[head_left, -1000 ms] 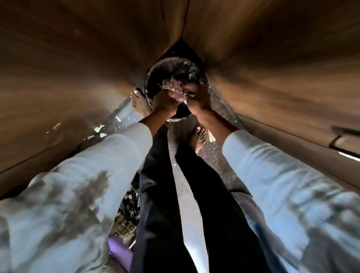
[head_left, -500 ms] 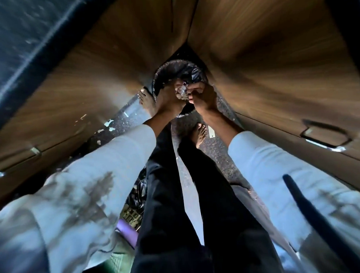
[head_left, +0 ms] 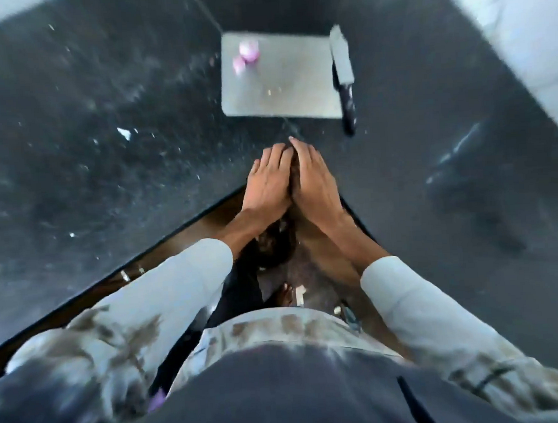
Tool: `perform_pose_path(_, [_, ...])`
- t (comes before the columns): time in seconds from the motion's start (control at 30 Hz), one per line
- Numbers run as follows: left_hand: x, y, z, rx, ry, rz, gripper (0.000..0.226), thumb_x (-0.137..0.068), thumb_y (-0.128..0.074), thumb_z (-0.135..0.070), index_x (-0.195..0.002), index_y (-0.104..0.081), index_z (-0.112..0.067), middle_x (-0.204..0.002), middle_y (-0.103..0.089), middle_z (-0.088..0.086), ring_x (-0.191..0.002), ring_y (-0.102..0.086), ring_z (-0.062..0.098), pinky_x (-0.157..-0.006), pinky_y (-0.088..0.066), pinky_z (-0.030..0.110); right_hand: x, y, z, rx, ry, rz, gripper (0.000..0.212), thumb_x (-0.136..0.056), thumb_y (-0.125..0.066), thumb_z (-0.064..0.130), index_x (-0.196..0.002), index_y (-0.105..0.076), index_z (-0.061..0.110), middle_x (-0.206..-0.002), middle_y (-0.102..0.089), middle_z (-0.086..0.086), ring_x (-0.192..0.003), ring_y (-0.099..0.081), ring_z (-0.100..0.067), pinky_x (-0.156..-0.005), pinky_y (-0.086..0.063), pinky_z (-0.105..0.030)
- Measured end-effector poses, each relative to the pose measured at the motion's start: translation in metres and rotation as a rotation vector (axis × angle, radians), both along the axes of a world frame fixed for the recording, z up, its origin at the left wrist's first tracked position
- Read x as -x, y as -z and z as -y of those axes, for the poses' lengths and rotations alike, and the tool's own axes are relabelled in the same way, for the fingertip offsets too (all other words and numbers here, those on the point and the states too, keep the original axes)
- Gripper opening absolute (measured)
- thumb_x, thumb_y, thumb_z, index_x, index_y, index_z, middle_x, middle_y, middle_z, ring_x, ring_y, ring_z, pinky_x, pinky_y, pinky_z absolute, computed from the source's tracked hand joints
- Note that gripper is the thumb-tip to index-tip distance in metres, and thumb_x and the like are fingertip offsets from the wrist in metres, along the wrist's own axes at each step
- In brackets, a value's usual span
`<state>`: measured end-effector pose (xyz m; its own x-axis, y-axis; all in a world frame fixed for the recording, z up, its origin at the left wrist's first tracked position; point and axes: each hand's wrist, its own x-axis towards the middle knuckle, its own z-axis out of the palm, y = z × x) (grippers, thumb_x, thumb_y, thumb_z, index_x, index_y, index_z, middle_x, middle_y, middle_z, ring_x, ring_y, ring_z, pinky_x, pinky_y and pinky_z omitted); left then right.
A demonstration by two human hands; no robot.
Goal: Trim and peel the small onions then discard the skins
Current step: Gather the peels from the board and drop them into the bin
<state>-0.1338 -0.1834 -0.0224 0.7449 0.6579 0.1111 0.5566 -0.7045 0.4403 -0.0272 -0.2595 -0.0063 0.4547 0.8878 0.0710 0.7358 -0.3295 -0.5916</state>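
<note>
Fingers straight on both hands, left hand (head_left: 267, 183) & right hand (head_left: 311, 180) pressed together over counter (head_left: 102, 124) edge.

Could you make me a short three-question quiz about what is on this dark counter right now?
1. True or false: the knife lies along the left edge of the cutting board.
2. How many peeled onions sit on the board? A) none B) two C) five
3. Fill in: the left hand and right hand are pressed ____, with straight fingers and nothing visibly held.

Key
1. False: it lies along the right edge, with its dark handle toward the person.
2. B: two, close together near the board's far left corner.
3. together, above the counter edge.
</note>
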Motion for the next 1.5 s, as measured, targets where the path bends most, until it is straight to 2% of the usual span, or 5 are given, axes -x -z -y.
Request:
perform_pose_path(0.43, [-0.014,-0.046,-0.172,0.123,-0.232,-0.042,0.049,-0.101,-0.049,-0.004,-0.150,-0.046,-0.009,-0.149,-0.047,0.011,-0.142,-0.048,0.035,-0.111,-0.051,0.054,-0.074,-0.047,-0.143,0.114,-0.051,0.182,0.052,-0.102,-0.055,0.018,-0.152,-0.042,0.011,-0.148,-0.053,-0.012,-0.134,-0.053,-0.034,-0.107,-0.052,-0.054])
perform_pose_path(0.7, [-0.022,-0.023,-0.227,0.308,-0.299,-0.073,0.044,-0.100,-0.059,-0.008,-0.143,-0.055,-0.007,-0.140,-0.055,0.012,-0.122,-0.064,0.035,-0.101,-0.055,0.047,-0.084,-0.031,-0.209,0.213,-0.161,0.162,0.048,-0.101,-0.061,0.011,-0.146,-0.047,0.012,-0.144,-0.054,-0.013,-0.130,-0.054,-0.035,-0.102,-0.050,-0.047])
perform_pose_path(1.0, [-0.060,-0.001,-0.257,0.308,-0.262,-0.073,0.031,-0.099,-0.068,-0.027,-0.125,-0.065,-0.010,-0.124,-0.060,0.009,-0.104,-0.068,0.033,-0.087,-0.058,0.047,-0.114,0.006,-0.266,0.269,-0.260,0.067,0.072,-0.096,-0.075,0.016,-0.159,-0.041,0.024,-0.147,-0.050,-0.007,-0.133,-0.052,-0.030,-0.106,-0.055,-0.047])
perform_pose_path(1.13, [-0.071,0.001,-0.264,0.288,-0.251,-0.064,0.030,-0.098,-0.069,-0.023,-0.125,-0.067,-0.010,-0.126,-0.063,0.010,-0.106,-0.068,0.033,-0.090,-0.057,0.046,-0.116,0.015,-0.277,0.225,-0.277,0.070,0.051,-0.095,-0.076,0.039,-0.138,-0.060,0.017,-0.132,-0.057,-0.009,-0.121,-0.057,-0.030,-0.103,-0.052,-0.044])
perform_pose_path(1.5, [-0.112,-0.016,-0.258,0.346,-0.011,0.028,0.027,-0.093,-0.067,-0.017,-0.120,-0.067,-0.014,-0.120,-0.070,0.006,-0.106,-0.067,0.025,-0.094,-0.055,0.036,-0.163,0.007,-0.228,0.151,-0.109,0.018,0.053,-0.076,-0.090,0.032,-0.118,-0.059,0.020,-0.118,-0.057,0.002,-0.106,-0.059,-0.018,-0.077,-0.050,-0.028])
